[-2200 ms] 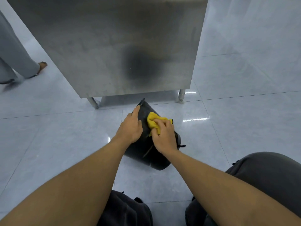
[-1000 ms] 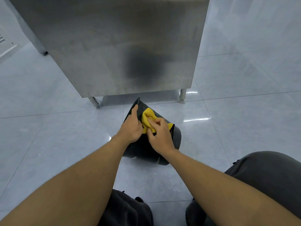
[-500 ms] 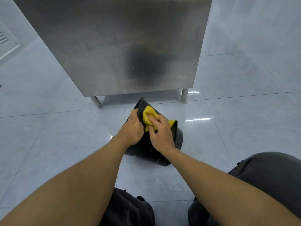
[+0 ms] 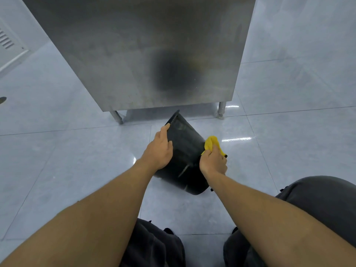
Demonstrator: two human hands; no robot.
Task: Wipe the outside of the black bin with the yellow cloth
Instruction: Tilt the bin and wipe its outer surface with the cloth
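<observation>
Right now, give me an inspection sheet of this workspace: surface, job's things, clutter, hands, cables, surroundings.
Surface: glossy tiled floor, glare patches.
Job's things: black bin tipped on the floor; yellow cloth against its right side.
Clutter: nothing seen.
Hands: left hand holds the bin's left edge; right hand has a closed grip on the cloth.
Cables: nothing seen.
Surroundings: steel cabinet on short legs behind the bin; wall vent far left.
</observation>
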